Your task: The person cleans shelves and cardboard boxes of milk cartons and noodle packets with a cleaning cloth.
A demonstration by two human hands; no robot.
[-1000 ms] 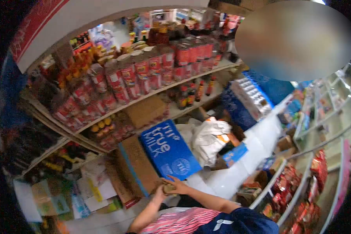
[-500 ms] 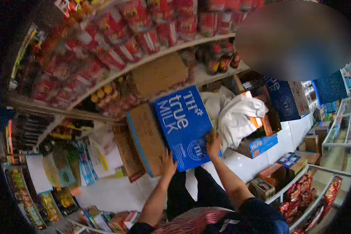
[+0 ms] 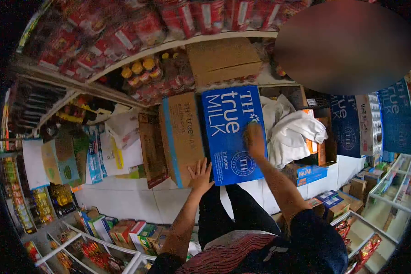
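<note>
A blue carton printed TH true MILK (image 3: 235, 114) stands in front of me, its printed face toward me. My right hand (image 3: 255, 139) rests on its right half, just below the white lettering. The fingers there are bunched over something brownish; I cannot tell what it is. My left hand (image 3: 201, 176) has its fingers spread, against the lower right part of a brown TH true MILK carton (image 3: 183, 132) with a blue edge strip. That carton is immediately left of the blue one. A white cloth-like bundle (image 3: 294, 137) lies to the right of the blue carton.
Shelves above hold red packs (image 3: 141, 29) and bottles with yellow caps (image 3: 139, 68), beside a plain brown box (image 3: 226, 59). A NUVI carton (image 3: 311, 175) and more blue cartons (image 3: 347, 121) are at right. Glass-sided racks (image 3: 93, 246) with packets stand behind me.
My right hand has moved up the face of the blue carton. The blue carton appears more upright and further right. My left hand's fingers have spread over the brown carton.
</note>
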